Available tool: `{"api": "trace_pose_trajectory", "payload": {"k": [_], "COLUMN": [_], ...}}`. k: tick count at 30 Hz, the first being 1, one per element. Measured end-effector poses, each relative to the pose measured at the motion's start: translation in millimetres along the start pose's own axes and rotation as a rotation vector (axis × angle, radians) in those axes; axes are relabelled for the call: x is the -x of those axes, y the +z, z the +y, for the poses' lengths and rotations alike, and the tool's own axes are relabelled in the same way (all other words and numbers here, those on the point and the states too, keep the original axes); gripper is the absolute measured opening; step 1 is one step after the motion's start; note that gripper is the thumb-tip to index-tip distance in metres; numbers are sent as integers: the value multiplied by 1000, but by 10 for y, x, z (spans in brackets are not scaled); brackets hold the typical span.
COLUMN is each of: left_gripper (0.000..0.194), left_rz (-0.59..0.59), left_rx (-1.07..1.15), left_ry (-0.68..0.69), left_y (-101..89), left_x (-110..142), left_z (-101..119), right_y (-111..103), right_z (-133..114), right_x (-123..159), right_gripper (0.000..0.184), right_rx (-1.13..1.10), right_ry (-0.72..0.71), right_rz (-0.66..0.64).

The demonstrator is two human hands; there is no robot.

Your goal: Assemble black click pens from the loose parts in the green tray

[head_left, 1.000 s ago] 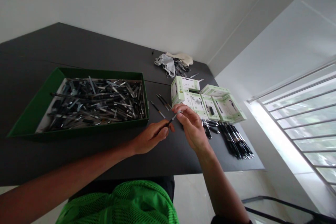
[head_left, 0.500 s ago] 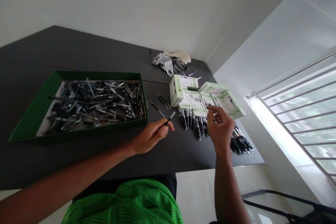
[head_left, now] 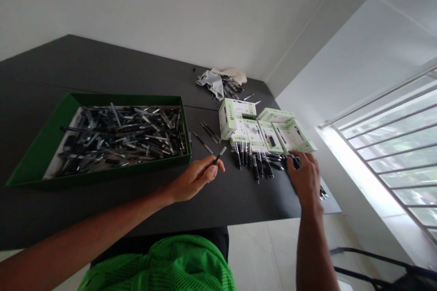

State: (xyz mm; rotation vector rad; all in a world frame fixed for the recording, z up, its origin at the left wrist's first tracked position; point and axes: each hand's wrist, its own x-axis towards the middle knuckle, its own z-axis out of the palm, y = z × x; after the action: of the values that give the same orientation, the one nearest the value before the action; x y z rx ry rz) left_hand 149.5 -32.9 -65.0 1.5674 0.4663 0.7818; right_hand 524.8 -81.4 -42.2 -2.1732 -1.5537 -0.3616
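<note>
My left hand (head_left: 198,177) is closed over the near edge of the dark table, pinching a pen (head_left: 219,156) with a clear tip and a dark barrel. My right hand (head_left: 305,173) is over a row of black pens (head_left: 323,193) at the table's right end, mostly covering them. Its thumb and fingers are curved but apart, with dark pen ends showing in the gap. Between the hands lies a bunch of black pens with clear ends (head_left: 257,166), against several pale green and white boxes (head_left: 253,130). A short black piece (head_left: 272,141) rests on one box.
A green box (head_left: 186,132) full of loose pen parts stands on the left. Several thin refills (head_left: 202,142) lie beside it. At the back are a grey cloth (head_left: 212,82), a cream cloth (head_left: 235,75) and more pens. A barred window (head_left: 392,150) is at right.
My right hand has moved right and towards me, from above the boxes to the row of pens at the right end. My left hand stays in place, holding the pen.
</note>
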Motion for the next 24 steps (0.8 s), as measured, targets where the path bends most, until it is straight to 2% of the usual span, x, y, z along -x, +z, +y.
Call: {"api": "trace_pose_trajectory", "payload": {"k": [5,7,12,16,18,21,24], "left_gripper": [46,46,45,46,45,45,46], "left_rz": [6,5,2,2,2,6,15], "left_rx": [12,14,15,19,19,17,13], "left_ry": [4,7,10,15,17,24,37], "left_y": [-2,-4,-5,-7,-8,-11,-18], "left_x": [-2,0,4,6,6,3,-5], "left_z": [-9,-12,3,14,13,4,-10], "right_y": [44,70,89,-46,-138,-235,-260], "right_z": [-44,-43,-52,-188,-341,-666,-1042], "right_x": [-137,-159,-179,-207,-235,-310,-438], "right_gripper": [31,29,24,21,21,21,17], "right_rx": [-44,-16,31,-6,-130,-443,-786], "right_ry": [-219,-266,-273,-239,-232,-224,-258], "right_rz": [-251,-293,-295,-169,-74,14,-62]}}
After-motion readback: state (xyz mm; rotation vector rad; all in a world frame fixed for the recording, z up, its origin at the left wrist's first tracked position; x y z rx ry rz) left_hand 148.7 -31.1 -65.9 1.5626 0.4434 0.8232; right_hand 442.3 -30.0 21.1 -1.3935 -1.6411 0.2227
